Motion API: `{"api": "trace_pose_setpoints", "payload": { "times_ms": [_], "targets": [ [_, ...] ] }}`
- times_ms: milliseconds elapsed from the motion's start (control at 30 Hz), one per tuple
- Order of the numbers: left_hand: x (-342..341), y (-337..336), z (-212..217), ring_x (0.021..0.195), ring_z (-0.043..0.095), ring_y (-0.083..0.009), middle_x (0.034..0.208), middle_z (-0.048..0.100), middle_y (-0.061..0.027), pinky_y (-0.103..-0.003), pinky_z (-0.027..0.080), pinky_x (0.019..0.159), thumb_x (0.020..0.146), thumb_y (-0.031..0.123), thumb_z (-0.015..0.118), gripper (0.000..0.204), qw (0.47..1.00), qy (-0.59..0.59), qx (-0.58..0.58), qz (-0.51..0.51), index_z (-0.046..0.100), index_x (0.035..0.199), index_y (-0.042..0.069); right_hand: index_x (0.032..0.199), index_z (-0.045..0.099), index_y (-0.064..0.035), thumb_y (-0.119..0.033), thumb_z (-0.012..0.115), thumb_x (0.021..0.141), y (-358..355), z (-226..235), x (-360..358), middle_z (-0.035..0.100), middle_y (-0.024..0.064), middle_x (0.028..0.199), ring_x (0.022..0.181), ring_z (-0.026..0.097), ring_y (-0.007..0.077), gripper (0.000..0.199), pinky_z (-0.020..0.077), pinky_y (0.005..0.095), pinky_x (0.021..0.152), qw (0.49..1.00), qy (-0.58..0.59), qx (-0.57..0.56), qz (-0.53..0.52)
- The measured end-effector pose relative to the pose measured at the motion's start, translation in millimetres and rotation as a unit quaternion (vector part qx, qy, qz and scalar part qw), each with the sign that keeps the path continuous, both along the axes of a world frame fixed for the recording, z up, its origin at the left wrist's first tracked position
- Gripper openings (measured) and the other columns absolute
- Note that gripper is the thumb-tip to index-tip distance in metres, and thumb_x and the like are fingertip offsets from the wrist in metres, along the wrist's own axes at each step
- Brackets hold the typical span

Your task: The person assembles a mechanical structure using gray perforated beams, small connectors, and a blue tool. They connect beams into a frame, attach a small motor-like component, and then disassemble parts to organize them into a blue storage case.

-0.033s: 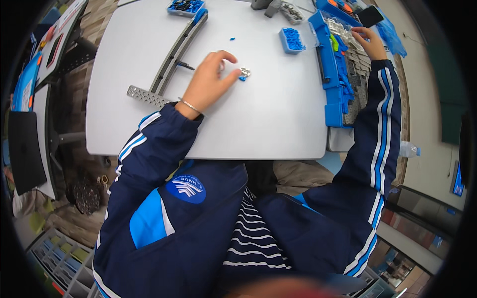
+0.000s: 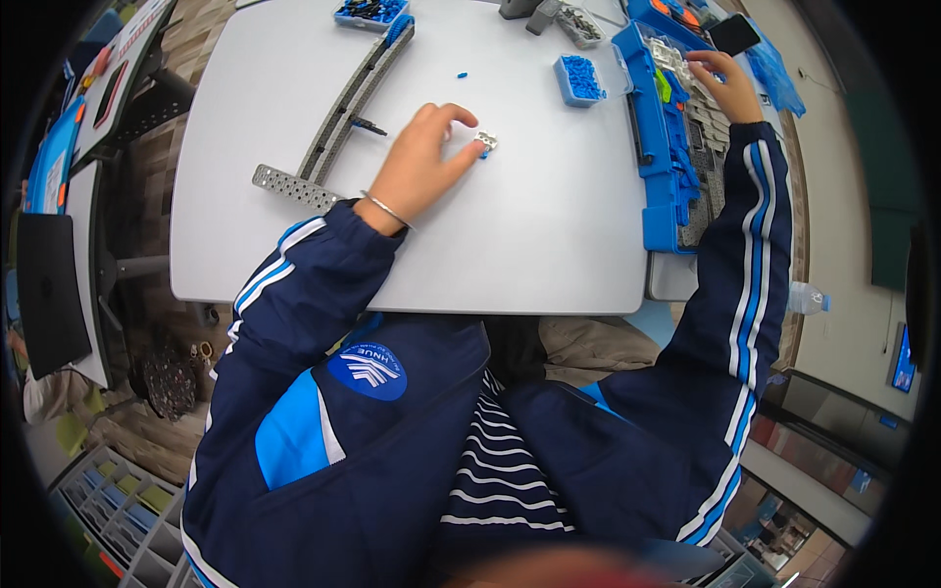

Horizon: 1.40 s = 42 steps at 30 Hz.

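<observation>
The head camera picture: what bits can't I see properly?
All in the head view:
Small white piece: the left hand covers part of it.
Whether the right hand pinches anything: its own fingers hide that.
Tub of black and blue pieces: cut off by the top edge.
Reddish shape at the bottom: too blurred to name.

Navy zip-up-style jacket (image 2: pixel 392 470), white and light blue stripes (image 2: pixel 755 255) down the sleeves, gathered cuffs (image 2: pixel 365 231) right behind the hands. Thin silvery bracelet (image 2: pixel 389 212) by the left hand (image 2: pixel 417 157). Further back, a round blue badge (image 2: pixel 368 370), bright blue panel (image 2: pixel 290 431) and white-striped dark shirt (image 2: pixel 498 475).
</observation>
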<state>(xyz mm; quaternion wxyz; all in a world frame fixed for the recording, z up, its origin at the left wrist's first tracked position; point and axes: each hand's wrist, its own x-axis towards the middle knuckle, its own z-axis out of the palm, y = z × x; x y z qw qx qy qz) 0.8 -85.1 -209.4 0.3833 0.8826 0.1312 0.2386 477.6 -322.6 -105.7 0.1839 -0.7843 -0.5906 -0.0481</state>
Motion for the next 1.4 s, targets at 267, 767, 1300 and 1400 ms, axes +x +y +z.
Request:
{"api": "trace_pose_setpoints", "payload": {
  "times_ms": [267, 767, 1300, 1400],
  "targets": [
    [10, -16, -8, 0.093, 0.064, -0.0313, 0.102, 0.062, -0.0141, -0.040, 0.052, 0.082, 0.086, 0.022, 0.080, 0.030, 0.997, 0.023, 0.062, 0.044, 0.062, 0.104, 0.006, 0.138, 0.064, -0.0181, -0.005, 0.070, 0.094, 97, -40, -257, 0.058, 0.0084, 0.132, 0.105, 0.066, 0.0201, 0.046, 0.0606, 0.0288, 0.084, 0.952, 0.211, -0.106, 0.196],
    [58, -1, -10, 0.072, 0.071, -0.0355, 0.077, 0.072, -0.0141, -0.048, 0.052, 0.062, 0.098, 0.028, 0.065, 0.019, 0.968, 0.099, 0.160, 0.164, 0.059, 0.104, 0.011, 0.111, 0.073, -0.0075, -0.018, 0.079, 0.089, 57, -39, -196, 0.071, 0.0084, 0.103, 0.082, 0.064, 0.0230, 0.025, 0.0540, 0.0339, 0.073, 0.992, 0.022, 0.046, 0.112],
    [59, 0, 10, 0.092, 0.064, -0.0271, 0.105, 0.066, -0.0143, -0.037, 0.052, 0.078, 0.092, 0.007, 0.063, 0.029, 0.987, -0.139, -0.051, 0.065, 0.060, 0.121, 0.002, 0.106, 0.080, -0.0114, -0.024, 0.071, 0.094, 26, -9, -27, 0.078, 0.0100, 0.099, 0.092, 0.074, 0.0219, 0.020, 0.0570, 0.0351, 0.084, 0.953, 0.057, 0.191, -0.230],
    [55, -23, 31, 0.091, 0.063, -0.0201, 0.110, 0.069, -0.0111, -0.031, 0.051, 0.074, 0.093, 0.004, 0.066, 0.037, 0.984, -0.163, -0.064, 0.035, 0.062, 0.130, 0.005, 0.115, 0.075, -0.0056, -0.026, 0.065, 0.101, 42, 12, -128, 0.077, 0.0105, 0.101, 0.090, 0.073, 0.0200, 0.027, 0.0580, 0.0329, 0.078, 0.970, 0.203, 0.119, -0.062]
  ]
}}
